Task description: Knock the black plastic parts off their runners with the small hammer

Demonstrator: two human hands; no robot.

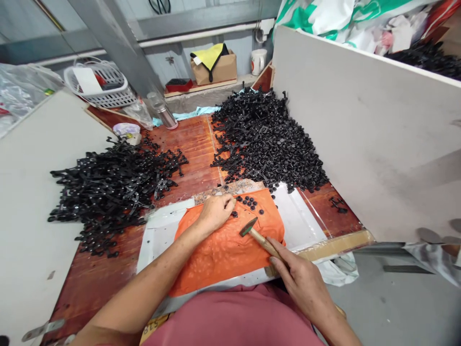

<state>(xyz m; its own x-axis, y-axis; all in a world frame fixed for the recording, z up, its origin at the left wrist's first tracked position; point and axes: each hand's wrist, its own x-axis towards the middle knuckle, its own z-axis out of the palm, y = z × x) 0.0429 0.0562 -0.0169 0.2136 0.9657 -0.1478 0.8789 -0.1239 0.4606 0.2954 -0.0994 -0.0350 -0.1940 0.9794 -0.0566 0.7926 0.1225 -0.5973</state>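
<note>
My right hand is wrapped round the wooden handle of a hammer, its metal head resting on or just over an orange cloth. On the cloth's far left part, my left hand is closed, thumb and fingers pinched together. Whatever it may hold is too small or hidden to name. Close beside its fingertips lies a small black round piece. Several similar black round pieces are scattered to the right of that hand, beyond the hammer head.
A large heap of small black parts lies at the back right, and a heap of branched black parts at the left. Grey boards flank the red-brown table. A steel flask, white basket and mug stand behind.
</note>
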